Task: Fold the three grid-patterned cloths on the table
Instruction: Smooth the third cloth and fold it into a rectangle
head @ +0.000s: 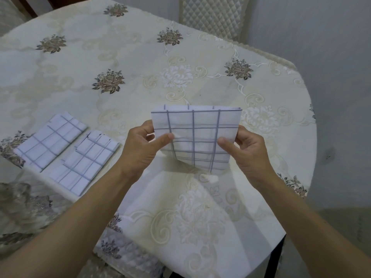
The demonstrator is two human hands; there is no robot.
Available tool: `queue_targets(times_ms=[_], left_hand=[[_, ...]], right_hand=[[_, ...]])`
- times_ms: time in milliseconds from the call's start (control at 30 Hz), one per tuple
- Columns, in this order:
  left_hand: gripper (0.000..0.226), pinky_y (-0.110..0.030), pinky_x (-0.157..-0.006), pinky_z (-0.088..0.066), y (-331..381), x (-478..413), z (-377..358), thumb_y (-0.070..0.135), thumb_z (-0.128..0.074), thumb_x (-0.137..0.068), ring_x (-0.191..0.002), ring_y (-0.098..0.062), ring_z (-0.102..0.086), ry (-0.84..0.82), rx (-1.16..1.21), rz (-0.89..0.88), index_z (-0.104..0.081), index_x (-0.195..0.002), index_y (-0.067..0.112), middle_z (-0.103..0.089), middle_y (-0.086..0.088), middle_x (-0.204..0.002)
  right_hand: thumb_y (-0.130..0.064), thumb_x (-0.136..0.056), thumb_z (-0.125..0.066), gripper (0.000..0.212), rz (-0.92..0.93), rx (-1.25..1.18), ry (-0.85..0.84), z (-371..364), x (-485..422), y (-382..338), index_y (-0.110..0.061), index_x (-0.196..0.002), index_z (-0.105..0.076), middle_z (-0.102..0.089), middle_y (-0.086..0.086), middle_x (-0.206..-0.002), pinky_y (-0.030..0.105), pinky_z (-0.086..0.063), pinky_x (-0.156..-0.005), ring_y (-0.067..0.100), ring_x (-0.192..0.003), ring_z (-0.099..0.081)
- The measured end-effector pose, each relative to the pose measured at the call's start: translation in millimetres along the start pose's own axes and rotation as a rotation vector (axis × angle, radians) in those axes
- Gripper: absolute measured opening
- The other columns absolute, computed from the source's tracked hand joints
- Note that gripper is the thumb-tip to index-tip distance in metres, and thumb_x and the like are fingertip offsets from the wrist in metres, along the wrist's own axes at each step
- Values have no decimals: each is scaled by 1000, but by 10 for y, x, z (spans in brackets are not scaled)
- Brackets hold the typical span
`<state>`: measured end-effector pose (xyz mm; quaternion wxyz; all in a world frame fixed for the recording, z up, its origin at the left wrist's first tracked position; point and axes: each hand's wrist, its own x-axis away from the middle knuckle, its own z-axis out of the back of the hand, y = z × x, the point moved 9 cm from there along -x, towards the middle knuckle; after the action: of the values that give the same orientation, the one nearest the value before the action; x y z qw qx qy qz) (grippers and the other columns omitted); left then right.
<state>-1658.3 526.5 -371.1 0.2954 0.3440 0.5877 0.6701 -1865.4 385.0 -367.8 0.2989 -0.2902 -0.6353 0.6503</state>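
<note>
A white cloth with a grey grid (195,125) is held up above the table, folded over along its top edge. My left hand (140,147) pinches its left side and my right hand (247,149) pinches its right side, thumbs on the near face. Its lower edge hangs just above the tablecloth. Two more grid cloths lie folded flat on the table to the left: one (51,140) further left, the other (84,163) beside it, nearer my left forearm.
The round table (140,63) carries a cream tablecloth with embroidered flowers. A quilted cream chair back (212,15) stands behind it at the top right. The table's edge curves down the right side, with grey floor beyond.
</note>
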Motion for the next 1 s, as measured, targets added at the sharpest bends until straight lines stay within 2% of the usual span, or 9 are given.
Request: queue_targets(times_ms=[100,200,333,400,500,667,767,900,1000], left_hand=[[21,-44,-108,-44,75,-18,24,17,-78,-84,-113,-20,-66,22,-18,-36,-77,-102,28,-73,2,-119],[21,-54,-109,-43,104,-55,54,24,-80,-82,-112,-23,-66,21,-46,-57,-78,-103,27,-73,2,-119],[13,-36,-86,-43,237,-129,60,21,-81,-82,-75,-1,-57,44,-76,-109,-75,-90,14,-72,10,-92],[10,-39,-87,-47,379,-164,77,19,-81,-82,-85,-5,-64,57,-65,-180,-76,-88,23,-72,12,-96],[24,-58,-104,-45,596,-169,121,26,-80,-82,-118,-31,-61,74,-127,-334,-76,-106,32,-69,-6,-124],[13,-47,-103,-45,811,51,95,28,-76,-86,-127,-29,-54,111,-371,-542,-71,-96,34,-61,-1,-134],[16,-40,-104,-43,530,146,91,31,-79,-83,-127,-27,-53,58,-444,-504,-71,-95,23,-59,-3,-136],[14,-22,-106,-36,45,332,26,35,-70,-77,-130,-24,-48,-50,-493,-414,-72,-89,28,-57,-2,-137],[24,-35,-105,-40,-362,431,13,12,-66,-76,-132,-22,-44,-90,-537,-358,-73,-91,29,-55,1,-139]], right_hand=[[-11,-84,-78,22,-49,104,-40,34,8,109,-25,-101,-78,-71,-2,-117,49,-43,-109,16,-119,-62],[-12,-84,-77,23,-47,167,-7,67,-32,103,-31,-96,-79,-69,-4,-118,48,-42,-110,11,-118,-61],[-14,-84,-77,18,31,246,68,126,-211,-104,-23,-100,-78,-66,-3,-123,44,-41,-111,8,-120,-58],[-14,-83,-78,16,93,284,96,168,-312,-232,-18,-98,-78,-64,-1,-126,44,-40,-111,9,-122,-57],[-13,-82,-79,12,235,332,151,227,-348,-477,-20,-92,-74,-62,3,-128,45,-40,-110,15,-125,-55],[-13,-86,-76,14,397,415,171,226,-192,-636,-21,-96,-71,-58,4,-135,44,-42,-107,25,-122,-58],[-16,-84,-78,8,359,449,102,221,-99,-335,-17,-90,-75,-57,6,-136,48,-39,-109,21,-132,-51],[-8,-73,-79,23,261,491,18,186,104,211,-27,-86,-74,-56,3,-138,54,-37,-109,22,-136,-45],[-12,-76,-74,22,216,579,-58,137,271,569,-31,-86,-74,-55,-1,-139,60,-36,-106,20,-138,-42]])
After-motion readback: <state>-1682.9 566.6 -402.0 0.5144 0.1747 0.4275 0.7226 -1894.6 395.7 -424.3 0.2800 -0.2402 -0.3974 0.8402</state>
